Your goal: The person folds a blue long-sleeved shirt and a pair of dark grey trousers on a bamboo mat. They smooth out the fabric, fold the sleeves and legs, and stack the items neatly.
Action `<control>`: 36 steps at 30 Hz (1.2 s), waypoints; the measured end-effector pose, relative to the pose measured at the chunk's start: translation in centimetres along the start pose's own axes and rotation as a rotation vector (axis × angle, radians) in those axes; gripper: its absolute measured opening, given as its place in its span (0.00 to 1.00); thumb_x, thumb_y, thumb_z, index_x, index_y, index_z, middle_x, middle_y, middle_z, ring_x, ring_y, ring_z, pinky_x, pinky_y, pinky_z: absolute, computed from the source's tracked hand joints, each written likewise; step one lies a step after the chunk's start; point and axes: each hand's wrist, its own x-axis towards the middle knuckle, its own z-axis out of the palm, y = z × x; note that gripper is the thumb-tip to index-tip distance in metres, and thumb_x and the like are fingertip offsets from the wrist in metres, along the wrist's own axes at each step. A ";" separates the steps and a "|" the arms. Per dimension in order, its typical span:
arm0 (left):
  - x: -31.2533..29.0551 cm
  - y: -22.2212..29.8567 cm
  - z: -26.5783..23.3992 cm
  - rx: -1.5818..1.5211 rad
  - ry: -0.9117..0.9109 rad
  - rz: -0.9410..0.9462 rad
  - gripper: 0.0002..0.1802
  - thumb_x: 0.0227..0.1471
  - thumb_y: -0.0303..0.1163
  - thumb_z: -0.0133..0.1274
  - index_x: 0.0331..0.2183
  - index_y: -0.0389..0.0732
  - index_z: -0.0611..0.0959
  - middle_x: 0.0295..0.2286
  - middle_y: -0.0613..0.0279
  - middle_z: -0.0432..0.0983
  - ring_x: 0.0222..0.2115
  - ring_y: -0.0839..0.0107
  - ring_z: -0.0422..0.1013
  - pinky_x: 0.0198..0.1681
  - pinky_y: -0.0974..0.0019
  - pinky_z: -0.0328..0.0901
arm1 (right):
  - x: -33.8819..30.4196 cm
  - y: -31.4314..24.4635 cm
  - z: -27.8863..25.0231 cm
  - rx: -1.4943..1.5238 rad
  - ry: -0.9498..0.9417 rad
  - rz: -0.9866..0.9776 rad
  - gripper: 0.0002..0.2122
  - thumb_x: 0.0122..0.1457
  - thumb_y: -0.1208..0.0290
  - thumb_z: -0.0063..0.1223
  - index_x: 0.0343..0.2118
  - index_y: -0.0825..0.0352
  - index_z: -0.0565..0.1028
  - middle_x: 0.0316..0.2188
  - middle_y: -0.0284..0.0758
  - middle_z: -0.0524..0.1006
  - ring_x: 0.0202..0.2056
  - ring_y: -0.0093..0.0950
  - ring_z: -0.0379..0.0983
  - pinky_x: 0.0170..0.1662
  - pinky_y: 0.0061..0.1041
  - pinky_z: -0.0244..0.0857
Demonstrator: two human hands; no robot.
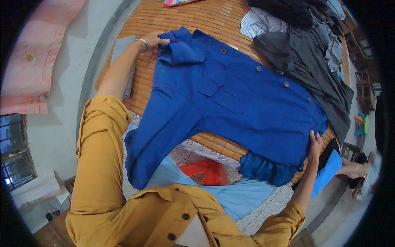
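Note:
A blue buttoned shirt [230, 90] lies spread sideways over a bamboo-tile mat, its collar toward the left and its hem toward the right. One sleeve hangs over the near edge, down toward my lap. At the collar, my left hand [153, 41] pinches the cloth between thumb and fingers; a bracelet circles that wrist. My right hand [315, 144] grips the near corner of the hem. Under that corner a darker, shinier blue cloth [267, 166] sticks out past the mat's edge.
Dark clothes [308, 61] are heaped at the far right, with a striped garment [263, 24] among them. Folded grey cloth [123, 49] rests by my left forearm on the bamboo mat [156, 16]. A red plastic stool [205, 171] stands below the near edge. Another person's leg [353, 169] shows at right.

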 end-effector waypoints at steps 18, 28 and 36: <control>-1.7 4.1 4.0 0.923 0.186 0.740 0.22 0.41 0.53 0.57 0.39 0.55 0.80 0.33 0.74 0.73 0.44 0.67 0.59 0.51 0.58 0.48 | 0.6 0.8 0.5 -0.170 0.019 -0.061 0.12 0.58 0.69 0.50 0.40 0.70 0.72 0.36 0.32 0.75 0.34 0.22 0.71 0.40 0.21 0.64; 0.7 3.4 1.0 0.863 0.083 0.678 0.18 0.38 0.49 0.59 0.34 0.57 0.80 0.27 0.69 0.74 0.45 0.66 0.62 0.50 0.57 0.54 | 0.6 1.0 0.7 -0.127 0.021 -0.079 0.12 0.57 0.70 0.51 0.41 0.70 0.72 0.37 0.33 0.75 0.36 0.23 0.71 0.41 0.22 0.64; 4.6 -7.0 -5.9 0.590 0.740 0.079 0.19 0.47 0.49 0.53 0.30 0.42 0.79 0.27 0.58 0.77 0.33 0.66 0.74 0.34 0.62 0.67 | 1.2 1.3 0.5 -0.163 0.021 -0.083 0.13 0.57 0.68 0.50 0.41 0.72 0.72 0.38 0.33 0.75 0.37 0.24 0.71 0.42 0.23 0.64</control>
